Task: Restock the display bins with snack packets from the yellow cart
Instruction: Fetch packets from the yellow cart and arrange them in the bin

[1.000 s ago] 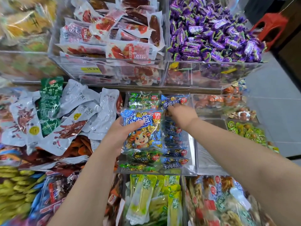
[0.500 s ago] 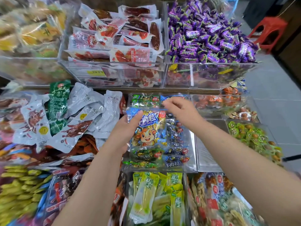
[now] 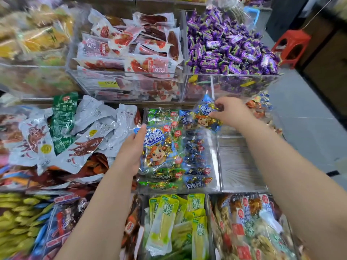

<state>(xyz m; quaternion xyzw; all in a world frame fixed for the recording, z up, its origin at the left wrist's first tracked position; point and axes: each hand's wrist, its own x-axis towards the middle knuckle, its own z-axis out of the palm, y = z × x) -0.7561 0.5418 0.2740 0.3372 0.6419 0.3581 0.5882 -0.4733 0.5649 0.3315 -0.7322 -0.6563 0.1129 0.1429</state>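
My left hand (image 3: 132, 147) grips a blue beef-cube snack packet (image 3: 159, 149) with a cartoon calf, held over a clear display bin (image 3: 216, 166) that contains green and blue packets of the same kind. My right hand (image 3: 230, 112) pinches a second blue beef-cube packet (image 3: 203, 117) by its upper part, lifted above the bin's far right corner. An empty clear bin (image 3: 238, 166) lies just right of the stocked one, below my right forearm. The yellow cart is out of sight.
Grey and green vacuum packets (image 3: 84, 132) pile at the left. Red sausage packets (image 3: 135, 45) and purple candies (image 3: 229, 45) fill the upper bins. Green-yellow packets (image 3: 169, 222) sit in the near bin. A red stool (image 3: 292, 45) stands on the grey floor at right.
My right hand has lifted a blue packet out of the stack and carried it to the right and up. My left hand keeps its packet over the bin.
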